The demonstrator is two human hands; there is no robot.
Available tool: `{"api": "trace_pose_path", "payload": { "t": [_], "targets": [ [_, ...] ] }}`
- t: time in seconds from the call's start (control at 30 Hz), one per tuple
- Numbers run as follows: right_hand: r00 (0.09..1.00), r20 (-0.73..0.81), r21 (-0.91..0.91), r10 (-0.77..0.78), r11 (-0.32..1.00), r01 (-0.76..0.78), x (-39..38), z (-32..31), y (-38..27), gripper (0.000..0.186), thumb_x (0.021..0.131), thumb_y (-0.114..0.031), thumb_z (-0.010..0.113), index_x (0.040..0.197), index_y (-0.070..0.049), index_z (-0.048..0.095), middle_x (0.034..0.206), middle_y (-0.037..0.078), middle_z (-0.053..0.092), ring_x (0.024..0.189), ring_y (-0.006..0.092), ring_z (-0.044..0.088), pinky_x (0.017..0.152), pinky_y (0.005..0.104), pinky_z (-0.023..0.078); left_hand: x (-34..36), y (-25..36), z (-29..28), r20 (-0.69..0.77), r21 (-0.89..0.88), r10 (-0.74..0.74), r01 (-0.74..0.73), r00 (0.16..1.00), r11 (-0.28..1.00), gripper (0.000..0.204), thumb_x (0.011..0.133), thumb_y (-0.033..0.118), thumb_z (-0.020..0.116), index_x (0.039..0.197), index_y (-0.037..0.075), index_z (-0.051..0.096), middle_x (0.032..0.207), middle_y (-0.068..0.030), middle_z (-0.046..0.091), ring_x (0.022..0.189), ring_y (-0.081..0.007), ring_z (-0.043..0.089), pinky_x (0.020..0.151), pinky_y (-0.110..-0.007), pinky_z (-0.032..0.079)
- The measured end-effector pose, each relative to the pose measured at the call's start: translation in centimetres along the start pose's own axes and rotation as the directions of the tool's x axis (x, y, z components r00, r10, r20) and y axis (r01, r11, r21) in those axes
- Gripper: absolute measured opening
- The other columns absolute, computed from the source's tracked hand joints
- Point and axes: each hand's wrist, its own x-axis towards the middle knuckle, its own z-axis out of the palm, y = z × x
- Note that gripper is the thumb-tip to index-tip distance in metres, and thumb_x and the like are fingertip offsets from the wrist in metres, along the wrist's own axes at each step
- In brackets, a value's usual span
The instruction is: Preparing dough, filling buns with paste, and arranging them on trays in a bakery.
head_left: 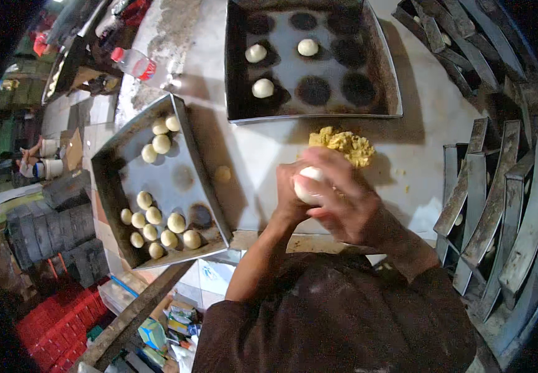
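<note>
At left, a metal tray (163, 177) holds pale dough balls (176, 222), some apparently touching; crowding could make them stick. At centre, the left hand (289, 194) cups the side of one ball (308, 186), while the blurred right hand (348, 199) curves over it, fingers parted; too hard a press could misshape it, too loose a hold could drop it. Just beyond the right hand sits a crumbly yellow mound (357, 149); a brushing knuckle could scatter it. Counting left to right: fourteen balls in the left tray, four far and ten near; one red-capped bottle (135, 64); three balls in the far tray (284, 71); one between the hands; one mound; long metal tins (533, 217), too overlapped to count.
</note>
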Motion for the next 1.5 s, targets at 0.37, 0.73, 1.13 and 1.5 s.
{"api": "trace_pose_path", "payload": {
  "t": [0.37, 0.73, 1.13, 1.5],
  "targets": [
    [0.981, 0.185, 0.076, -0.062, 0.996, 0.049, -1.2, 4.5, 3.8, 0.039, 0.089, -0.02, 0.063, 0.121, 0.001, 0.053, 0.125, 0.02, 0.052, 0.113, 0.0379, 0.055, 0.096, 0.0452, 0.047, -1.0, 0.4, -2.7, -0.037, 0.216, -0.056, 0.063, 0.998, 0.974, 0.022, 0.061, 0.015, 0.076, 0.07, 0.004, 0.059, 0.063, -0.0092, 0.061, 0.058, -0.0218, 0.063, 0.054, -0.031, 0.05],
    [0.968, 0.116, 0.409, 0.221, 0.878, -0.249, 0.0, 7.3, 5.0, 0.022, 0.095, -0.018, 0.051, 0.103, 0.0, 0.06, 0.092, 0.014, 0.063, 0.089, 0.0232, 0.063, 0.079, 0.0311, 0.05, -5.1, 4.4, -7.6, 0.182, 0.149, -0.253, 0.228, 0.95, 0.962, 0.062, 0.075, 0.006, 0.076, 0.131, 0.0, 0.049, 0.111, -0.0159, 0.061, 0.087, -0.0162, 0.064, 0.064, -0.031, 0.052],
    [0.788, 0.511, -0.197, 0.345, 0.939, -0.283, 4.8, 7.0, 24.1, 0.069, 0.097, -0.044, 0.046, 0.14, 0.008, 0.031, 0.147, 0.027, 0.031, 0.14, 0.035, 0.026, 0.115, 0.0367, 0.02, -12.1, 5.3, -14.3, -0.544, 0.143, -0.124, 0.238, 0.83, 0.961, 0.021, 0.087, 0.001, 0.065, 0.107, 0.003, 0.057, 0.077, 0.0041, 0.051, 0.068, -0.002, 0.046, 0.06, -0.017, 0.036],
    [0.952, -0.261, -0.235, 0.158, 0.946, -0.222, 4.1, 2.4, 14.0, 0.048, 0.095, -0.027, 0.051, 0.138, -0.008, 0.046, 0.141, 0.023, 0.038, 0.131, 0.0387, 0.037, 0.108, 0.0448, 0.029, -11.5, 7.8, -23.8, -0.588, 0.809, 0.193, 0.567, 0.786, 0.154, 0.038, 0.088, 0.035, 0.063, 0.109, 0.003, 0.065, 0.096, -0.0191, 0.062, 0.091, -0.0305, 0.055, 0.083, -0.042, 0.044]
  ]
}}
